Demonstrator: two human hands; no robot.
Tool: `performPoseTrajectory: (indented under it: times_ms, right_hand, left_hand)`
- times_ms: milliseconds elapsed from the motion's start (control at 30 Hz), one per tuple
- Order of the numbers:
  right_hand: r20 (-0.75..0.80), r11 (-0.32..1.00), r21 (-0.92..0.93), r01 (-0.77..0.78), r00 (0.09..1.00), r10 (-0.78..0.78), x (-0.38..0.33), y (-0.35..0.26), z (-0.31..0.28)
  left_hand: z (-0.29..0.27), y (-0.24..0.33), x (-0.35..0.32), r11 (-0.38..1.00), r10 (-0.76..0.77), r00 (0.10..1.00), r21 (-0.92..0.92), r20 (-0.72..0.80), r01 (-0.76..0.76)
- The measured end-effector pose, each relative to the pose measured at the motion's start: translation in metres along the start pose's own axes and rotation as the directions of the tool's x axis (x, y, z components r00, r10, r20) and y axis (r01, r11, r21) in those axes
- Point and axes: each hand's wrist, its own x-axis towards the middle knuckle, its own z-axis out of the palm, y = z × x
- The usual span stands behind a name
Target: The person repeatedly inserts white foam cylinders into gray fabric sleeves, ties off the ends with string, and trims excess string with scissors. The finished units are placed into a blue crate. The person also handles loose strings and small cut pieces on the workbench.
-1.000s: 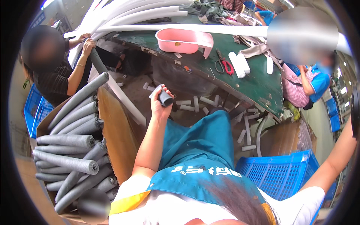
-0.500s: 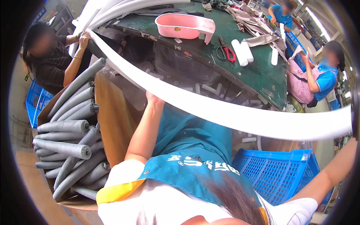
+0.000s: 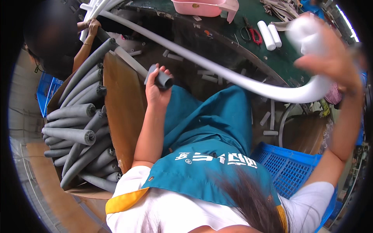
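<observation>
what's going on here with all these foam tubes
A person in a teal apron grips a short dark grey foam tube in the left hand and lifts a long white foam tube with the raised right hand. Grey tubes fill a cardboard box on their left; another person's hand reaches the white tubes.

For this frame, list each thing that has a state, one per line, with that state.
left hand: closed around a short dark grey foam tube, held upright.
right hand: raised, gripping a long white foam tube, motion-blurred.
long white foam tube: bent, spanning the frame.
grey foam tubes: stacked lying in a cardboard box.
pink tray: on the green table.
red-handled scissors: lying on the table; open or shut unclear.
</observation>
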Motion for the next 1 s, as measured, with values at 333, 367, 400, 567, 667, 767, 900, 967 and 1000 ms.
performPoseTrajectory:
  times_ms: [333, 367, 400, 567, 667, 767, 900, 967, 1000]
  right_hand:
    - [-0.016, 0.490, 0.872, 0.003, 1.000, 0.022, 0.063, -0.064, 0.275]
    - [-0.039, 0.424, 0.906, 0.020, 0.999, 0.037, 0.063, -0.069, 0.288]
    - [-0.098, 0.403, 0.914, 0.047, 0.989, 0.107, 0.062, -0.075, 0.292]
    - [-0.207, 0.300, 0.948, 0.108, 0.925, 0.319, 0.062, -0.071, 0.299]
    - [-0.248, 0.326, 0.938, 0.113, 0.877, 0.411, 0.057, -0.073, 0.301]
    - [-0.268, 0.322, 0.939, 0.124, 0.850, 0.454, 0.057, -0.076, 0.306]
    - [-0.296, 0.293, 0.941, 0.168, 0.828, 0.477, 0.058, -0.077, 0.306]
    - [-0.344, 0.296, 0.930, 0.219, 0.804, 0.486, 0.059, -0.076, 0.307]
    - [-0.398, 0.353, 0.903, 0.245, 0.786, 0.472, 0.057, -0.076, 0.304]
  left_hand:
    - [0.058, 0.009, -0.019, 0.947, -0.176, 0.960, -0.230, 0.217, 0.225]
    - [0.055, 0.011, -0.019, 0.975, -0.118, 0.977, -0.168, 0.175, 0.147]
    - [0.053, 0.011, -0.019, 0.992, -0.080, 0.985, -0.080, 0.155, 0.093]
    - [0.055, -0.003, -0.023, 0.995, -0.098, 0.963, -0.006, 0.249, 0.103]
    - [0.072, -0.013, -0.023, 0.996, -0.069, 0.954, 0.082, 0.293, 0.047]
    - [0.087, -0.020, -0.028, 0.958, 0.016, 0.960, 0.271, 0.279, -0.095]
    - [0.097, -0.025, -0.036, 0.877, 0.065, 0.938, 0.430, 0.340, -0.216]
    - [0.098, -0.025, -0.042, 0.888, 0.063, 0.924, 0.402, 0.377, -0.225]
    - [0.099, -0.025, -0.043, 0.921, 0.048, 0.920, 0.340, 0.390, -0.192]
